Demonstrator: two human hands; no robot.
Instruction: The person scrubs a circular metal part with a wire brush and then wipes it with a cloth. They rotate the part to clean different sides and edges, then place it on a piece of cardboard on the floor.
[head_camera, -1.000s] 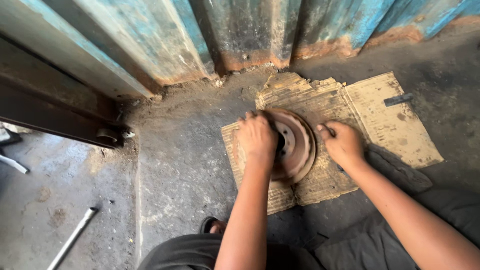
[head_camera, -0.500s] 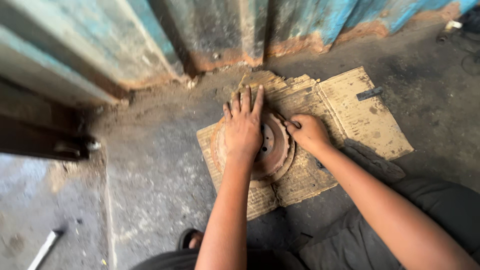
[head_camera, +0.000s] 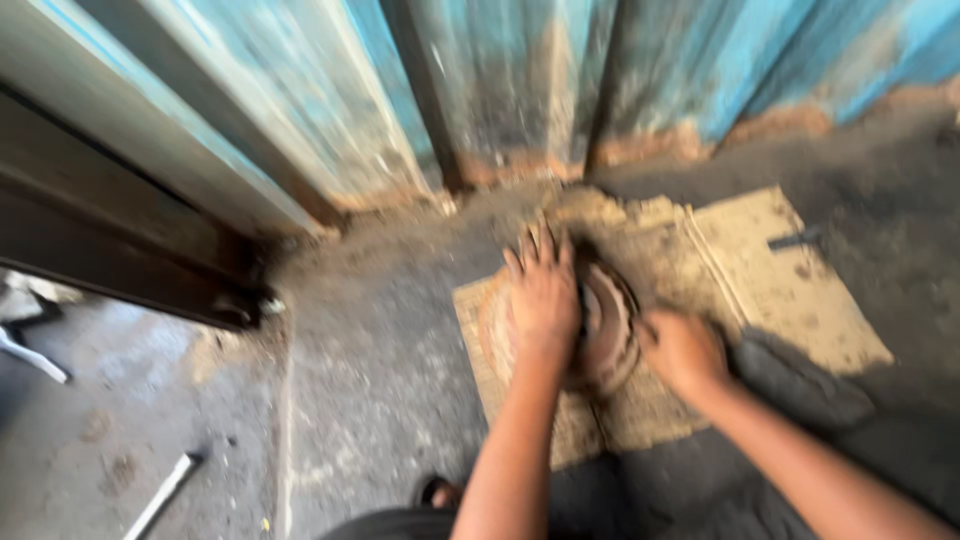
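Observation:
A round, rusty metal disc (head_camera: 610, 330) lies flat on a torn piece of cardboard (head_camera: 770, 290) on the concrete floor. My left hand (head_camera: 543, 290) lies flat on the disc's left side, fingers spread and pointing away from me. My right hand (head_camera: 682, 350) rests at the disc's right edge with its fingers curled; the view is blurred, so I cannot see whether it grips the rim. The disc's middle is partly hidden by my left hand.
A rusted blue corrugated metal wall (head_camera: 520, 90) runs along the back, with a dark beam (head_camera: 120, 250) at the left. A pale metal rod (head_camera: 165, 493) lies on the floor at lower left. A small dark piece (head_camera: 797, 239) sits on the cardboard's far right.
The camera has swung, so the scene sits further right. My left hand stays flat on the disc. My right hand has dropped lower along the disc's right edge.

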